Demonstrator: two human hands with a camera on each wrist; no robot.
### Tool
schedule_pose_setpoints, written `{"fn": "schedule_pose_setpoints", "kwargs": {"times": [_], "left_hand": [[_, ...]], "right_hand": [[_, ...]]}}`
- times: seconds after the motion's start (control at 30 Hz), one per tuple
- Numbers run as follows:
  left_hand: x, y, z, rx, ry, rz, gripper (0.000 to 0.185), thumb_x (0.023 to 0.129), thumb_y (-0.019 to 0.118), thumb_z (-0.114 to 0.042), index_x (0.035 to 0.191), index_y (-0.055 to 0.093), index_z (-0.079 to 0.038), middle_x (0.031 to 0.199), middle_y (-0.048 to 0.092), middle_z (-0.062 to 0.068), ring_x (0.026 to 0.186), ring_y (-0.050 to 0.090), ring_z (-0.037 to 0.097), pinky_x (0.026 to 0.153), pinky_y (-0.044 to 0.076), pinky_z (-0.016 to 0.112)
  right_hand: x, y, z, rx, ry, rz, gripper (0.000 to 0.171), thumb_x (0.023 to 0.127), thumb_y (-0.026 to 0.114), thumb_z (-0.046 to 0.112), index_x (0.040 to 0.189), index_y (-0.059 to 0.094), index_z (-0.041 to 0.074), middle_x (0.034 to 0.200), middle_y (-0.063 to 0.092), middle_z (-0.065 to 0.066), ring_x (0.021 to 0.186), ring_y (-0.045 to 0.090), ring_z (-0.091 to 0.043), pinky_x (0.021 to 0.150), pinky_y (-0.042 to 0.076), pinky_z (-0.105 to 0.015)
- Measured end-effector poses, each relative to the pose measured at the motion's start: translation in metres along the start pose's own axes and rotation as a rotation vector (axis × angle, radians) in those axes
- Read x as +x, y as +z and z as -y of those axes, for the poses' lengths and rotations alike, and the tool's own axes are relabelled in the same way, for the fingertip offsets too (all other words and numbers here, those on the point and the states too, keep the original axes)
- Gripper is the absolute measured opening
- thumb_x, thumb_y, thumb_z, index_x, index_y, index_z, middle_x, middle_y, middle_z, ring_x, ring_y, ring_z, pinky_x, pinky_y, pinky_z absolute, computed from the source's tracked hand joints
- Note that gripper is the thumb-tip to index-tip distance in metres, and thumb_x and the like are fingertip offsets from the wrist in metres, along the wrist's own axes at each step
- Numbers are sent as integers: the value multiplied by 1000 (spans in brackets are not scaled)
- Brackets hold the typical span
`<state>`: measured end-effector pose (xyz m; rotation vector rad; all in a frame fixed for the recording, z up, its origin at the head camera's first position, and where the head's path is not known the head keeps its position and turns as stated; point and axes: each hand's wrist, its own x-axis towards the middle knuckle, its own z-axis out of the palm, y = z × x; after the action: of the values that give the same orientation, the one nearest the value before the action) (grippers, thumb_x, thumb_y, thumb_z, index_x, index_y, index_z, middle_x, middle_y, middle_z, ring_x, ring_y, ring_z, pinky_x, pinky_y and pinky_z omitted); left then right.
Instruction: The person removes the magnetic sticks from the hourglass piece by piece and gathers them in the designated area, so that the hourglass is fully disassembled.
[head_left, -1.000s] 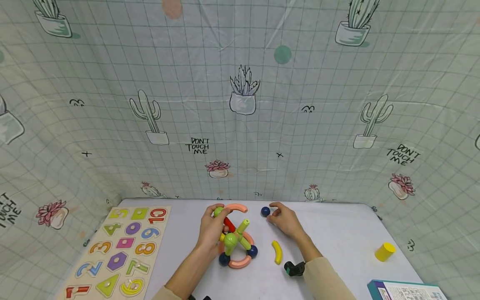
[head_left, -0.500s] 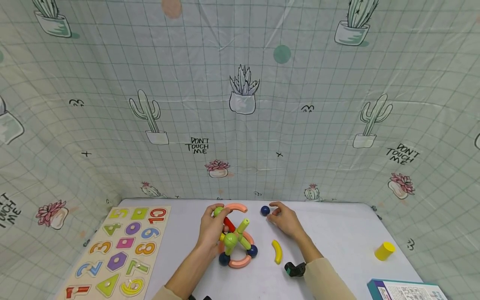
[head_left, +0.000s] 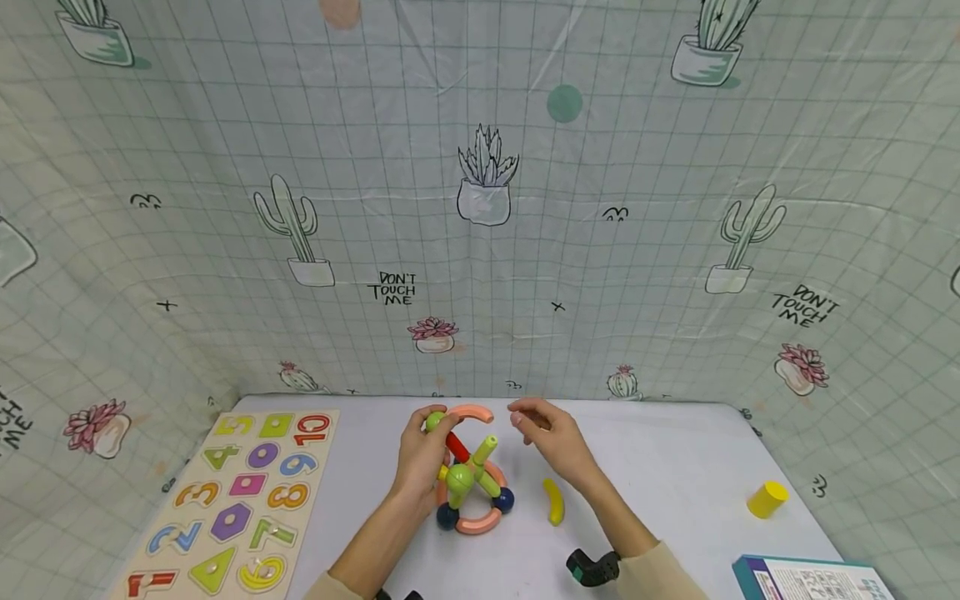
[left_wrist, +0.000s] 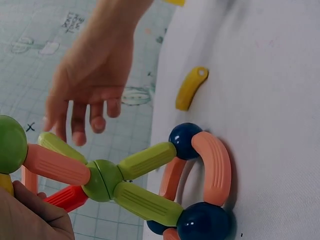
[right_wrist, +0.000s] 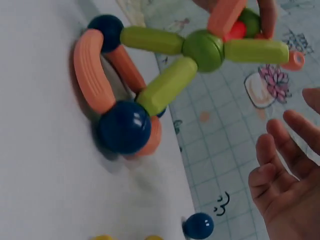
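Green, salmon, red and dark blue rods and balls make up the magnetic stick-and-ball structure (head_left: 468,483) standing on the white table (head_left: 675,467), centre front. Left hand (head_left: 422,454) grips the structure's upper part, fingers curled round the top green ball (head_left: 434,420) where the red rod (head_left: 457,447) and a salmon curved piece (head_left: 474,412) meet. In the left wrist view the hub is a green ball (left_wrist: 102,180) with yellow-green rods (left_wrist: 146,160) radiating from it; the base is a ring of salmon curved pieces (left_wrist: 215,160) joined by dark blue balls (left_wrist: 184,141). Right hand (head_left: 551,440) hovers just right of the structure's top, apart from it, fingers relaxed and loosely spread, holding nothing; the right wrist view shows its open palm (right_wrist: 290,185). A loose dark blue ball (right_wrist: 198,226) lies on the table beyond the structure in that view; the head view hides it behind the right hand. A yellow curved piece (head_left: 554,502) lies on the table just right of the structure, near the right wrist. Number-and-shape puzzle board (head_left: 232,500) at the table's left edge; yellow cylinder (head_left: 767,499) far right; a box corner (head_left: 802,577) at front right. Cactus-print cloth (head_left: 480,208) forms the backdrop.
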<state>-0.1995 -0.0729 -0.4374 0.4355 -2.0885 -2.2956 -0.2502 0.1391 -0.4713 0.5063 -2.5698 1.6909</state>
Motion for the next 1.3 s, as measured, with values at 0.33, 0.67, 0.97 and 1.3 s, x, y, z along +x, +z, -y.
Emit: {"fn": "schedule_pose_setpoints", "kwargs": {"times": [0.33, 0.67, 0.97, 1.3], "left_hand": [[-2, -2, 0, -35, 16, 34, 46, 99, 64, -33, 135, 50, -7, 77, 51, 4, 53, 38, 9, 47, 33, 22], [-1, -1, 1, -11, 7, 16, 43, 99, 64, -33, 132, 52, -8, 82, 54, 5, 54, 39, 9, 47, 33, 21], [0, -2, 0, -15, 12, 21, 43, 99, 63, -32, 133, 51, -9, 79, 53, 4, 52, 39, 8, 46, 33, 20], [-1, -2, 0, -43, 10, 28, 42, 100, 63, -33, 132, 51, -8, 94, 60, 7, 53, 39, 8, 46, 34, 20]], "right_hand": [[-21, 29, 11, -25, -131, 204, 29, 94, 73, 29, 121, 68, 18, 108, 68, 4, 89, 66, -13, 72, 54, -29], [-24, 36, 12, -103, -171, 174, 25, 93, 74, 29, 117, 66, 24, 99, 68, 15, 85, 65, -7, 67, 54, -27], [-25, 38, 15, -120, -210, 166, 28, 94, 73, 25, 117, 66, 11, 96, 68, 14, 84, 65, -7, 67, 53, -25], [-24, 40, 11, -86, -212, 161, 23, 94, 74, 23, 115, 66, 20, 97, 68, 11, 83, 67, -8, 67, 56, -26]]}}
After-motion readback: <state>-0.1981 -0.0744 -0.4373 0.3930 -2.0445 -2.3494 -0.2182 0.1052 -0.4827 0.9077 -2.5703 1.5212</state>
